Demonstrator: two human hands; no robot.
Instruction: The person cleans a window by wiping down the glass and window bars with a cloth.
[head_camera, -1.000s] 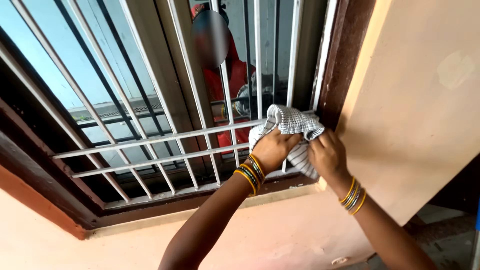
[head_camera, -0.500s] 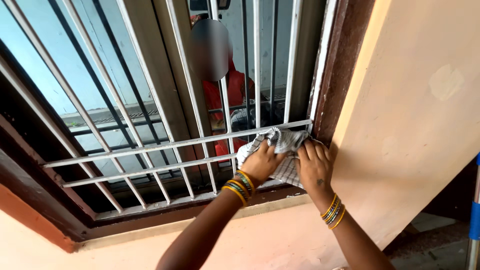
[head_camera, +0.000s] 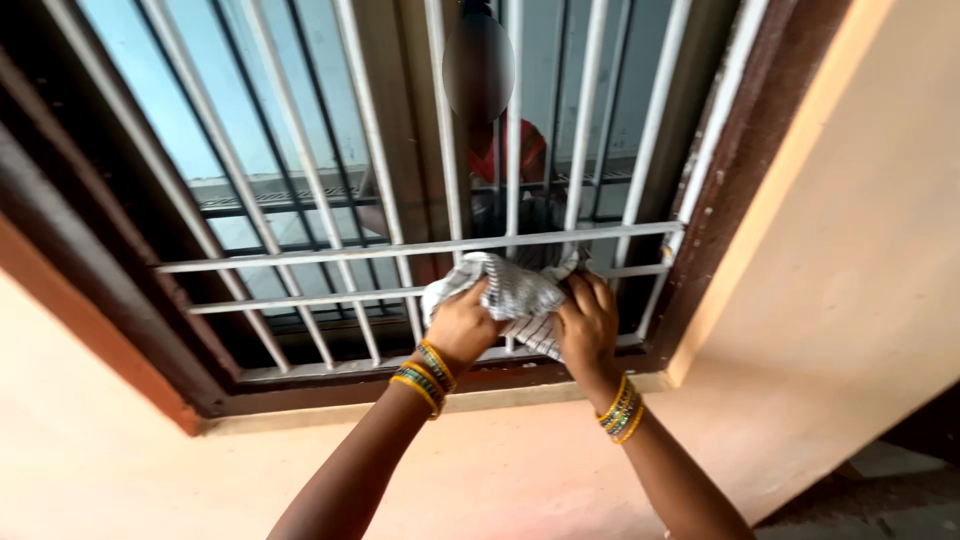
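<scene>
A white cloth with thin dark stripes (head_camera: 515, 290) is bunched against the lower part of a white metal window grille (head_camera: 330, 250). My left hand (head_camera: 462, 325) grips the cloth's left side. My right hand (head_camera: 588, 325) grips its right side. Both hands press it onto the lower horizontal bar (head_camera: 300, 300), just above the dark brown sill (head_camera: 330, 375). Both wrists wear yellow and green bangles.
The glass behind the bars reflects a person in red (head_camera: 500, 150). A dark brown window frame (head_camera: 730, 170) runs up the right side, and a peach wall (head_camera: 860, 300) lies right of it and below the sill. Grey floor (head_camera: 880, 490) shows at bottom right.
Both hands and the cloth have slid down from the upper horizontal bar to the lower one and a little leftward along the grille. The camera view has shifted right.
</scene>
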